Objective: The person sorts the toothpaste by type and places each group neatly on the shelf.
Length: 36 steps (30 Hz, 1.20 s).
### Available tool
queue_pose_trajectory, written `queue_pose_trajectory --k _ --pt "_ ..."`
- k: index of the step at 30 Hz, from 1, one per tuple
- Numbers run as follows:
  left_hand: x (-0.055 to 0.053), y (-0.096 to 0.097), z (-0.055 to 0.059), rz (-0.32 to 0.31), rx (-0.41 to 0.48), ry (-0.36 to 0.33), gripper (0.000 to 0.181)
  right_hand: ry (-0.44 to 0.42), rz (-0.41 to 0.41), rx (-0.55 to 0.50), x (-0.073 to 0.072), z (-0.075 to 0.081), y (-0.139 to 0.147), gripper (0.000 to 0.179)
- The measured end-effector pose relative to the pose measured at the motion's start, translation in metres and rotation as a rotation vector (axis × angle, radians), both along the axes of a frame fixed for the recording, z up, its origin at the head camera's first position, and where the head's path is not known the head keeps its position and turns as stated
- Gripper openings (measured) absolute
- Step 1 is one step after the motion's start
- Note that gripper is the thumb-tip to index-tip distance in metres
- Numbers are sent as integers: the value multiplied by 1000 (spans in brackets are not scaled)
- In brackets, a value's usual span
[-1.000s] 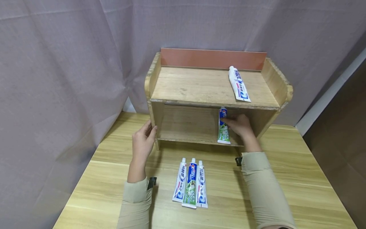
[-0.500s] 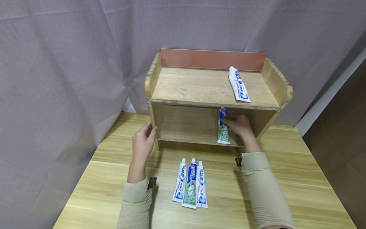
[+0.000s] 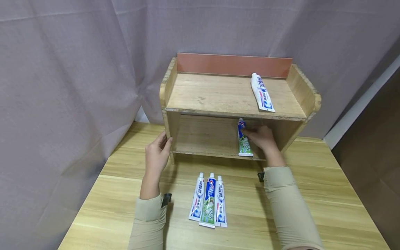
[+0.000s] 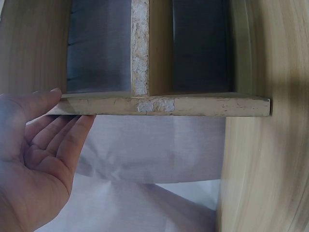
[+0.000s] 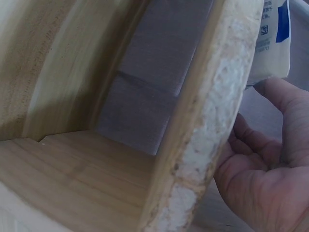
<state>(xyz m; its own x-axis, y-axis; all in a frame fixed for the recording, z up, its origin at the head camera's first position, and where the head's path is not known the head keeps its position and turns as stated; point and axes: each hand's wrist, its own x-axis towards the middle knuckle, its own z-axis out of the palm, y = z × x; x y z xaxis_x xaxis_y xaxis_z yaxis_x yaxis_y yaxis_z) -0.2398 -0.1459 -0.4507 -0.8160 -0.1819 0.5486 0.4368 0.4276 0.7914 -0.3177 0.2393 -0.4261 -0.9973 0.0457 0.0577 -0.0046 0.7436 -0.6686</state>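
Observation:
On the lower board of a small wooden shelf unit (image 3: 206,92), a blue and green toothpaste tube (image 3: 245,147) lies cap to the back. My right hand (image 3: 262,137) reaches in from the right and pinches this tube near its upper half; some fingers are hidden behind it. In the right wrist view, the thumb of the hand (image 5: 270,179) meets the edge of the tube (image 5: 274,53). My left hand (image 3: 157,152) grips the unit's left side panel. The left wrist view has the hand's (image 4: 43,169) thumb at the panel's front edge (image 4: 207,106), fingers against its outer face.
A white toothpaste tube (image 3: 261,93) lies on the upper board, towards the right. Before the unit, a green and blue tube (image 3: 208,203) lies between two white ones, the left tube (image 3: 197,201) and the right tube (image 3: 220,205), on the wooden table (image 3: 118,194). A grey curtain (image 3: 78,86) hangs behind.
The tube in my right hand has turned slightly, its cap end shifting left and its bottom end a little right. The left hand keeps its grip on the panel.

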Motion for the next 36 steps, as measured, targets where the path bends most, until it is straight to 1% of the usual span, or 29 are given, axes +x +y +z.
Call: queue_pose_trajectory --k 6,10,16,23,32,36 --pt "0 0 0 6 4 -9 35 -16 9 -14 2 1 1 62" --pt "1 0 0 6 2 -19 34 -6 6 -5 2 -1 1 61" --pt "1 0 0 5 -4 -14 34 10 5 6 2 -4 1 59" --pt "1 0 0 9 -7 -19 34 -4 -6 -13 3 -4 1 63" --pt "0 0 0 8 -6 -6 34 15 -17 -27 9 -4 -1 58" --pt "0 1 0 8 -3 -7 34 23 -22 -17 12 -5 0 56"
